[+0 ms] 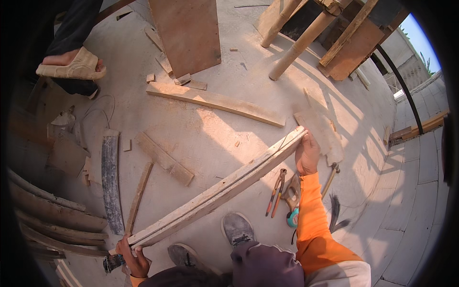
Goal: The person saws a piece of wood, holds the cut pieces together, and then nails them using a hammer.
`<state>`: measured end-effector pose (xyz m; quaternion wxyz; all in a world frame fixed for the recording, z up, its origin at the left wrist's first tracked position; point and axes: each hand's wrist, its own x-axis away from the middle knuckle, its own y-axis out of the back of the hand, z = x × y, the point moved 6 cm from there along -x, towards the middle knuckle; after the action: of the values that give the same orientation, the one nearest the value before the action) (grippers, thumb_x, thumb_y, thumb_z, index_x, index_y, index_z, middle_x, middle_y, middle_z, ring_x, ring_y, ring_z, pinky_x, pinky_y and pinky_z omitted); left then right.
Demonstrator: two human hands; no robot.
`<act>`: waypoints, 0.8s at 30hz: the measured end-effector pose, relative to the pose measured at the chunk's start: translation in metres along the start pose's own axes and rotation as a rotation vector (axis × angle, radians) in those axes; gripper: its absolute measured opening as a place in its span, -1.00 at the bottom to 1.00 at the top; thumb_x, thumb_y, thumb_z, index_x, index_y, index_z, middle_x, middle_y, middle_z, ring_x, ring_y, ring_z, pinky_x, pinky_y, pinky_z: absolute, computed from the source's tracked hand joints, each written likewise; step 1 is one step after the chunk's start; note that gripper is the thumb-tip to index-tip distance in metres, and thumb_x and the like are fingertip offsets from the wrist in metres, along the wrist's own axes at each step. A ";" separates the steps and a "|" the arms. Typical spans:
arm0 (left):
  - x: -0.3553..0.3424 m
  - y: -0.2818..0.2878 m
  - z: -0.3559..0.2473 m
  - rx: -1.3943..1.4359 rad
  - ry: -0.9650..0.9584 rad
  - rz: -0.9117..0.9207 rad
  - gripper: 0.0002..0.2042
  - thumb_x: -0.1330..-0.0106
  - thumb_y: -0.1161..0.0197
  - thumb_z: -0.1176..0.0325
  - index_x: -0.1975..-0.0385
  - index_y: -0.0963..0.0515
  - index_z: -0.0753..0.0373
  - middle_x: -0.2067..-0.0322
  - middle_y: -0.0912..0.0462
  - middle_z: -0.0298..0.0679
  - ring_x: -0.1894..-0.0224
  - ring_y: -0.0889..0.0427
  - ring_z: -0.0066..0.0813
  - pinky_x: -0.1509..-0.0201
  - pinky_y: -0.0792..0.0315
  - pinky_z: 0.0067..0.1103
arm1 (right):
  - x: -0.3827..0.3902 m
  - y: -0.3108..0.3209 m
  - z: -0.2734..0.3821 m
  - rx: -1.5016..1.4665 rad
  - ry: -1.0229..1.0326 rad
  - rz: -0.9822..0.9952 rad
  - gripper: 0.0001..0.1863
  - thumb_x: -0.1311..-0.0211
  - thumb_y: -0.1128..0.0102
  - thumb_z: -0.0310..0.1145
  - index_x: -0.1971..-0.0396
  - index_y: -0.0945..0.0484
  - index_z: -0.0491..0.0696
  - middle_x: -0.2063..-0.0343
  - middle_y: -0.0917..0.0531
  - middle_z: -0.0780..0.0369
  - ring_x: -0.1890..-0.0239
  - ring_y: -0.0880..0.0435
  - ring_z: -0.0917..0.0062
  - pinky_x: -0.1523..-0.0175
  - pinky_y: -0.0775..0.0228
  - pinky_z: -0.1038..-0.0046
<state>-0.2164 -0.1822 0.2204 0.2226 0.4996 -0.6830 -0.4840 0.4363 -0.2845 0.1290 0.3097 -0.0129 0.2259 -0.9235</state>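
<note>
A long pair of pale wooden planks (220,184), lying face to face with a dark gap between them, slants across the view in front of me. My right hand (307,154) is closed round its far right end. At its near left end, my left hand (135,258) grips it with the fingers wrapped round the edge. Below the right end, pincers (276,193) with orange-and-black handles lie on the floor. Beside them are a handsaw's wooden handle (290,193), a teal tape measure (292,218) and a hammer (331,179), partly behind my right sleeve.
Loose timber lies about: a long beam (215,104), a short board (165,158), a dark-stained plank (111,177) and stacked boards (57,205) at left. A person's sandalled foot (71,64) is at upper left. Wooden posts (301,43) and an upright panel (186,36) stand at the back.
</note>
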 end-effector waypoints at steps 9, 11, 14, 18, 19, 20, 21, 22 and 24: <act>-0.046 -0.007 -0.019 0.126 0.041 0.241 -0.53 -0.41 -0.22 0.35 -0.29 -0.36 0.29 0.13 -0.56 -0.15 0.09 -0.44 -0.25 -0.23 -0.07 -0.37 | -0.015 0.041 -0.010 0.144 -0.135 -0.054 -0.62 -0.51 -0.15 -0.29 -0.15 -0.55 -0.23 -0.14 -0.64 0.14 -0.13 -0.59 0.49 -0.32 -0.36 0.46; -0.048 -0.001 -0.020 0.168 0.067 0.173 -0.51 -0.36 -0.34 0.30 -0.24 -0.40 0.27 0.15 -0.54 -0.13 0.09 -0.45 -0.28 -0.18 -0.20 -0.41 | -0.023 0.058 -0.015 0.220 -0.151 -0.068 -0.59 -0.50 -0.18 -0.28 -0.18 -0.54 -0.22 -0.15 -0.63 0.15 -0.16 -0.56 0.51 -0.35 -0.31 0.47; -0.041 -0.001 -0.016 0.370 0.197 0.069 -0.53 -0.30 -0.44 0.27 -0.13 -0.44 0.25 0.09 -0.58 -0.11 0.03 -0.54 -0.28 -0.10 -0.36 -0.40 | -0.029 0.067 -0.022 0.185 -0.221 -0.028 -0.57 -0.48 -0.21 -0.27 -0.20 -0.52 -0.21 -0.17 -0.62 0.15 -0.19 -0.54 0.51 -0.37 -0.27 0.47; -0.061 0.008 -0.037 0.237 0.040 0.141 -0.55 -0.16 -0.55 0.21 0.10 -0.45 0.23 0.02 -0.59 -0.06 0.05 -0.61 -0.12 -0.03 -0.47 -0.42 | -0.029 0.092 -0.018 0.244 -0.319 -0.072 -0.53 -0.47 -0.23 -0.24 -0.22 -0.50 -0.23 -0.19 -0.61 0.15 -0.19 -0.54 0.49 -0.36 -0.28 0.47; -0.063 0.009 -0.039 0.254 0.023 0.115 -0.55 -0.15 -0.55 0.20 0.11 -0.45 0.23 0.02 -0.58 -0.07 0.06 -0.60 -0.12 -0.01 -0.47 -0.42 | -0.028 0.097 -0.018 0.259 -0.325 -0.084 -0.51 -0.48 -0.22 -0.23 -0.24 -0.49 -0.24 -0.19 -0.59 0.14 -0.19 -0.54 0.49 -0.36 -0.28 0.47; -0.065 0.010 -0.041 0.271 0.006 0.091 -0.55 -0.14 -0.55 0.19 0.13 -0.45 0.23 0.02 -0.58 -0.08 0.07 -0.60 -0.11 0.00 -0.47 -0.42 | -0.026 0.101 -0.018 0.273 -0.331 -0.097 -0.49 -0.48 -0.21 -0.23 -0.26 -0.47 -0.26 -0.20 -0.58 0.13 -0.19 -0.53 0.49 -0.36 -0.28 0.47; -0.066 0.011 -0.042 0.288 -0.012 0.068 -0.55 -0.13 -0.56 0.18 0.14 -0.45 0.23 0.02 -0.57 -0.09 0.08 -0.59 -0.10 0.02 -0.47 -0.42 | -0.024 0.106 -0.019 0.283 -0.364 -0.115 -0.47 -0.49 -0.20 -0.24 -0.29 -0.43 -0.25 -0.23 -0.56 0.13 -0.22 -0.52 0.46 -0.38 -0.27 0.45; -0.068 0.010 -0.044 0.298 -0.023 0.079 -0.56 -0.14 -0.55 0.19 0.15 -0.45 0.22 0.02 -0.56 -0.10 0.07 -0.58 -0.12 0.00 -0.45 -0.42 | -0.022 0.110 -0.019 0.260 -0.368 -0.120 -0.48 -0.49 -0.20 -0.24 -0.29 -0.43 -0.25 -0.23 -0.56 0.13 -0.22 -0.52 0.46 -0.38 -0.27 0.45; -0.072 0.010 -0.047 0.320 -0.049 0.103 -0.58 -0.16 -0.55 0.21 0.15 -0.45 0.21 0.01 -0.54 -0.12 0.05 -0.56 -0.15 -0.04 -0.41 -0.42 | -0.017 0.119 -0.019 0.216 -0.377 -0.134 -0.48 -0.49 -0.19 -0.25 -0.30 -0.42 -0.24 -0.23 -0.57 0.13 -0.22 -0.53 0.45 -0.39 -0.27 0.43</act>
<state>-0.1555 -0.1378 0.2624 0.1482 0.4810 -0.7813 -0.3691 0.5143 -0.3509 0.0632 0.2839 -0.1669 0.0625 -0.9421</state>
